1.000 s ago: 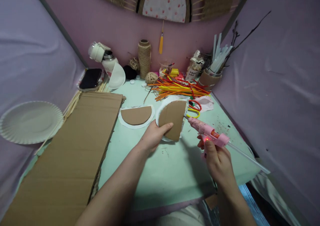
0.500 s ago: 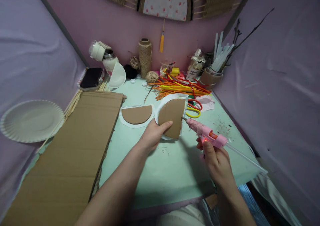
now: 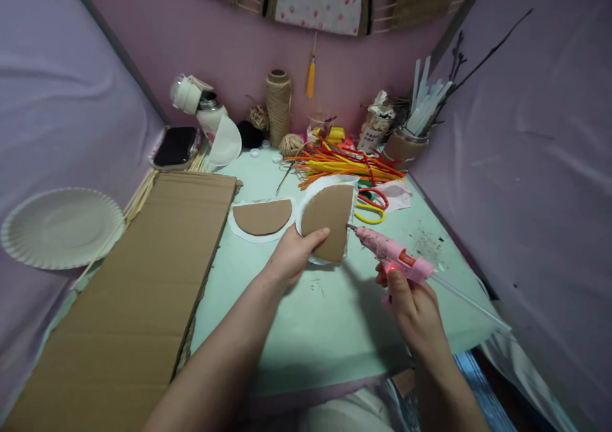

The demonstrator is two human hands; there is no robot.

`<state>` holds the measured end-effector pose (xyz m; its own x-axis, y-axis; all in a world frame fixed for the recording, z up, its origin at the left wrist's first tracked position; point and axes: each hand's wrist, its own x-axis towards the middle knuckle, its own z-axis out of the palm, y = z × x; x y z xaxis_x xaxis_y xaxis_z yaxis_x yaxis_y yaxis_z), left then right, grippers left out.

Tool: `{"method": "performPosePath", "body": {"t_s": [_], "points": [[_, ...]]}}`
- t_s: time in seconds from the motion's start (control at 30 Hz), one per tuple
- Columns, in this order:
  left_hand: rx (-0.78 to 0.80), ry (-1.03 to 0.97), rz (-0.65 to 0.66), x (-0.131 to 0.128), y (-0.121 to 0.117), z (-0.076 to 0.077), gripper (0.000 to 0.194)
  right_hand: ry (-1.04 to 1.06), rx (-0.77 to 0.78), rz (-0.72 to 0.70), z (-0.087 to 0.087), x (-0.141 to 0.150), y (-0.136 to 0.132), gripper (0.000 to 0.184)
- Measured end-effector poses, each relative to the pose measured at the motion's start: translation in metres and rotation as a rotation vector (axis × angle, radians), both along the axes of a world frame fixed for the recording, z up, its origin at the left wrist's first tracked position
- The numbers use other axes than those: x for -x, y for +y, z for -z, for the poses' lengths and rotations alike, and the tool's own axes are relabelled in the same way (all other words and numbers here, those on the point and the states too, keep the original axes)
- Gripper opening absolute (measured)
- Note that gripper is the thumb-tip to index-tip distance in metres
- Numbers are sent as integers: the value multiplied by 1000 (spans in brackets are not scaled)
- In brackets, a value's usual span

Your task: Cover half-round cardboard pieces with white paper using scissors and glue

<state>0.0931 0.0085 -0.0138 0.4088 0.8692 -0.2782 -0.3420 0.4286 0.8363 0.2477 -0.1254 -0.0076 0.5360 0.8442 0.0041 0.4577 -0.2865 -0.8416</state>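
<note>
from here i have the cardboard half-disc (image 3: 329, 206) pinched in my left hand (image 3: 291, 252) above the surface (image 3: 306, 330), its long straight edge running away from me, just beside the nozzle (image 3: 352, 227) of the pink glue gun (image 3: 388, 247) gripped in my right hand (image 3: 415, 308).

Left grip (image 3: 295, 253) and right grip (image 3: 414, 301) are bare, as are both tapering forearms (image 3: 227, 349).

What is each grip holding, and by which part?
The left grip holds a cardboard half-disc by its curved side, lower left. The right grip holds the pink glue gun by its handle.
</note>
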Motion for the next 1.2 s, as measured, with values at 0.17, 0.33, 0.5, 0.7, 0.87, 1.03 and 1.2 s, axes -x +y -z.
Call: {"method": "performPosePath", "body": {"t_s": [0.17, 0.33, 0.5, 0.7, 0.87, 1.03, 1.2], "points": [[4, 11, -17, 0, 0, -3, 52, -11, -5, -13, -1, 1, -1, 66], [4, 1, -45, 1, 0, -7, 58, -3, 16, -9, 1, 0, -3, 66], [17, 5, -44, 1, 0, -9, 59, -28, 25, -22, 1, 0, -2, 66], [17, 19, -56, 1, 1, -8, 58, -45, 22, -35, 2, 0, -2, 66], [24, 2, -58, 1, 1, -8, 58, -26, 22, -48, 2, 0, -3, 64], [16, 3, -80, 2, 2, -6, 57, -25, 12, -63, 3, 1, -4, 59], [17, -15, -91, 3, 3, -5, 56, -23, 29, -65, 5, 1, -5, 59]]}}
